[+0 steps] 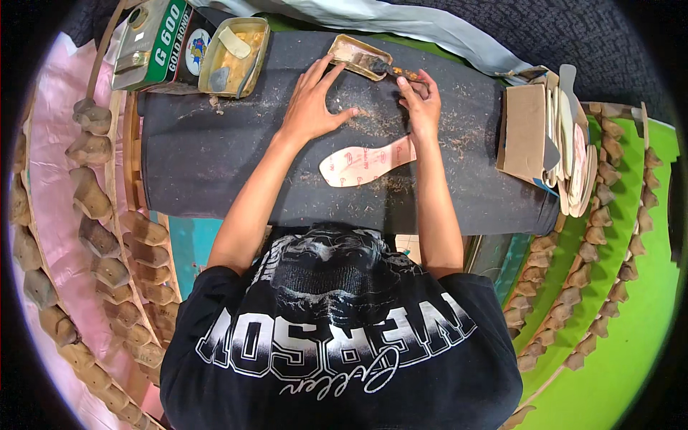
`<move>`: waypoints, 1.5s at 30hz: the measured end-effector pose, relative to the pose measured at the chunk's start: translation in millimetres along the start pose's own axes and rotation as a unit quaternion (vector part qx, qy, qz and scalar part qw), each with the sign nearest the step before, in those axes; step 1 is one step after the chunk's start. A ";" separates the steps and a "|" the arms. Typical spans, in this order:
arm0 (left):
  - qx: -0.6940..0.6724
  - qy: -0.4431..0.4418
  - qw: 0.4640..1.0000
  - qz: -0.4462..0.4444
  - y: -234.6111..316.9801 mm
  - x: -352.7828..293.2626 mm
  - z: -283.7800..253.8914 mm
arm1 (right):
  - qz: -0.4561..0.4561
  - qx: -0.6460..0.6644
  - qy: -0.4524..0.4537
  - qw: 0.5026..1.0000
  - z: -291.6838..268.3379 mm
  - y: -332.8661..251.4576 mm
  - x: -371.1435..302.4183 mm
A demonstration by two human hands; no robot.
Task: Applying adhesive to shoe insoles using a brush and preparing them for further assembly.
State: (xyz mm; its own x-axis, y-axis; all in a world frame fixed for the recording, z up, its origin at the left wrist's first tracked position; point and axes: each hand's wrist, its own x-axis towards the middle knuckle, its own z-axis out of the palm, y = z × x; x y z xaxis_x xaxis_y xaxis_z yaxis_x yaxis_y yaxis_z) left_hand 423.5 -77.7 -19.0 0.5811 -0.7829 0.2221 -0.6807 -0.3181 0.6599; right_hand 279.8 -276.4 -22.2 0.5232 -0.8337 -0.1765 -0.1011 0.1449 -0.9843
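Near the far edge of the table lies a small rectangular tray (347,50) with pale residue inside. My left hand (309,106) is open, its fingers spread and fingertips at the tray's near left corner. In my right hand (423,104) is a brush (403,73) with a dark head and an orange-and-black patterned handle. The brush head rests in the tray's right end; the thumb and fingers close about the handle's end. Closer to me, a pale pink insole (358,166) with red printing lies flat, its narrow end partly behind my right wrist.
A dark cloth covers the table (229,158), scattered with brown shavings. At far left stand a metal can (154,46) and a yellowish tub (233,61) holding scrapers. A cardboard box (522,132) of sole-shaped pieces stands at right. Racks of wooden shoe lasts (93,193) line both sides.
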 end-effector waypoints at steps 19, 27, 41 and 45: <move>-0.175 -0.082 0.926 -0.325 50.6 -160.1 12.6 | -0.102 -0.385 0.015 0.917 -98.8 55.0 -92.0; -0.334 0.000 0.884 -0.328 64.7 -174.9 16.5 | 0.058 -0.182 -0.029 0.981 -101.2 20.8 -108.8; -0.312 0.136 0.893 -0.295 164.0 -313.9 65.3 | -0.013 -0.111 -0.128 0.985 -217.7 61.6 -200.8; -0.365 0.173 0.866 -0.294 190.0 -372.9 93.0 | -0.005 -0.099 -0.160 0.982 -241.8 71.2 -235.6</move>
State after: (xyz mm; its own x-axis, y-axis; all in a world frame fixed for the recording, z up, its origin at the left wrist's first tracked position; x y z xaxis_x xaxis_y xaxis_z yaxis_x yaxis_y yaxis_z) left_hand 36.0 104.1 -43.2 0.9164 -0.3533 -0.1879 0.1686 -0.0849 0.9820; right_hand -55.3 -198.5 -48.6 0.7605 -0.6206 -0.1912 -0.2410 0.0037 -0.9705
